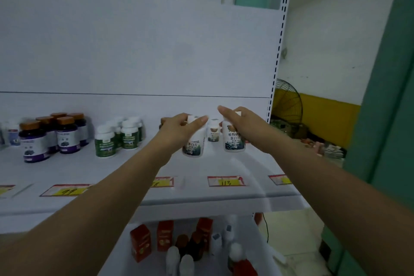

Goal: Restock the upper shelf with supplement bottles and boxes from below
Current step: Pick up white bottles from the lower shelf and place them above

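Held 2 white bottles (pixel 193 141) by their caps, fingers (pixel 201 120) pinching, above upper shelf (pixel 134 177); risked toppling neighbours if lowered tilted

A shop is shown: white retail shelving (pixel 201 195) with a slotted upright (pixel 280 36) at upper right, price tags (pixel 225 181) along the shelf edge, and grouped supplement bottles (pixel 121 135) at left.

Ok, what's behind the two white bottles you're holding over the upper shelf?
Between the left-hand bottle and the right-hand bottle, one small white bottle stands at the back of the upper shelf. A brown cap peeks past the left hand. The hands and bottles cover anything else.
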A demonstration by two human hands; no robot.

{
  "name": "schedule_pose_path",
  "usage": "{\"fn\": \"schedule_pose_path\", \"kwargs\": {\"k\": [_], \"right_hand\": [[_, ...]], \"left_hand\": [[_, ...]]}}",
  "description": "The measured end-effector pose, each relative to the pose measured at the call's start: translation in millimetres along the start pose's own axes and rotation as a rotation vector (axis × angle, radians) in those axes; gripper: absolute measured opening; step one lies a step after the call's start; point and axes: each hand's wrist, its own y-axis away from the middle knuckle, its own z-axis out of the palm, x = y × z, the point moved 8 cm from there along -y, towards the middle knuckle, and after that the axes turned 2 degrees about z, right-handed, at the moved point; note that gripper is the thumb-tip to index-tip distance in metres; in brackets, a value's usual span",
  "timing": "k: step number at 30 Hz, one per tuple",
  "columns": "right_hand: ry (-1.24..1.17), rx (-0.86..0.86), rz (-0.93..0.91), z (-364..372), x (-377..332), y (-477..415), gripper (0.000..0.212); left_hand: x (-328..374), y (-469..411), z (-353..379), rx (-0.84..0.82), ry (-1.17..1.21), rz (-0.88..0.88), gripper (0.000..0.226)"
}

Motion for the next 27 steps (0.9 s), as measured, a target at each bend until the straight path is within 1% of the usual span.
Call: {"fn": "schedule_pose_path", "kwargs": {"k": [4,5,9,12,15,19,23,27], "right_hand": [[0.126,0.011,0.023,-26,31,-40,0.078],[0.160,0.009,0.029,-31,38,-50,0.080],[0.237,-0.018,-0.006,-37,55,-91,0.070],[0.261,-0.040,-0.059,-33,66,-121,0.059],[0.369,0.003,-0.088,-26,71,-142,0.048],[0.412,0.049,-0.101,-15,80,-169,0.050],[0.457,0.037,-0.090,-7,92,-188,0.048],[0.452,0.018,-0.074,-2,99,-197,0.047]], "left_hand": [[-6,-42,28,0.029,-0.048,-0.018,0.035],[-10,-52,33,0.042,-0.071,-0.026,0.033],[-21,-83,54,0.043,-0.154,-0.065,0.041],[-31,-100,65,0.043,-0.241,-0.088,0.041],[-39,-118,73,0.033,-0.280,-0.089,0.040],[-48,-140,79,0.017,-0.315,-0.104,0.040],[-55,-155,82,0.009,-0.315,-0.111,0.034],[-59,-164,80,0.015,-0.305,-0.101,0.038]]}}
